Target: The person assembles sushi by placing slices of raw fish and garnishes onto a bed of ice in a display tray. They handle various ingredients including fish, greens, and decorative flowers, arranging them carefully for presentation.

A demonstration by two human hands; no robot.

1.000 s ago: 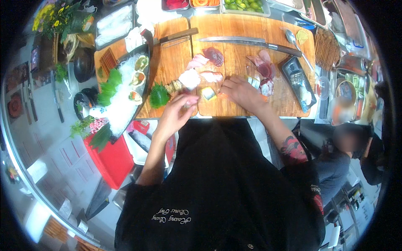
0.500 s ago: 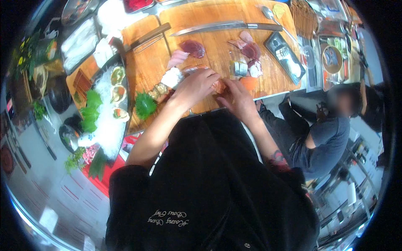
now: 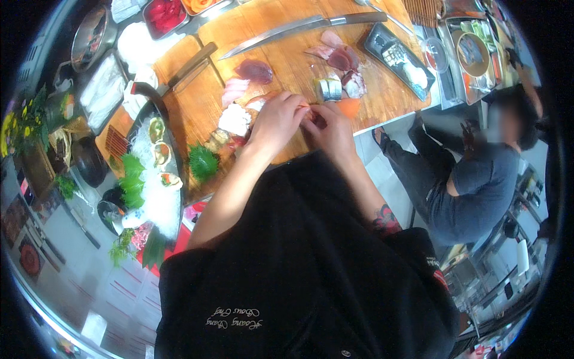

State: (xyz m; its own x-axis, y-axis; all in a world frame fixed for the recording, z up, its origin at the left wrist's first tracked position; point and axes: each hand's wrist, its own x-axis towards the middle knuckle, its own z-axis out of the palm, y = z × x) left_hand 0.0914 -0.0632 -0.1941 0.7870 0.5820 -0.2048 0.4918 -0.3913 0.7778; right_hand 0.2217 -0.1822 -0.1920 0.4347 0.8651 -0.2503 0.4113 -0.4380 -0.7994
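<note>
Three filled shells [image 3: 161, 154] left, one steel knife [image 3: 293, 27] ahead.
Your left hand [image 3: 278, 119] and right hand [image 3: 332, 127] narrowly grip one orange piece [image 3: 304, 105].

Orange slice [image 3: 348, 108], dark red slice [image 3: 256, 71], green leaf [image 3: 203, 162], board [image 3: 293, 60] — brown, grain-streaked

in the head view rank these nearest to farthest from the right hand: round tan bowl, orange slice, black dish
1. Orange slice: on the board, close by the right hand, at its upper right
2. Black dish: farther up and right, near the board's right edge
3. Round tan bowl: farthest, off the board to the right
</note>
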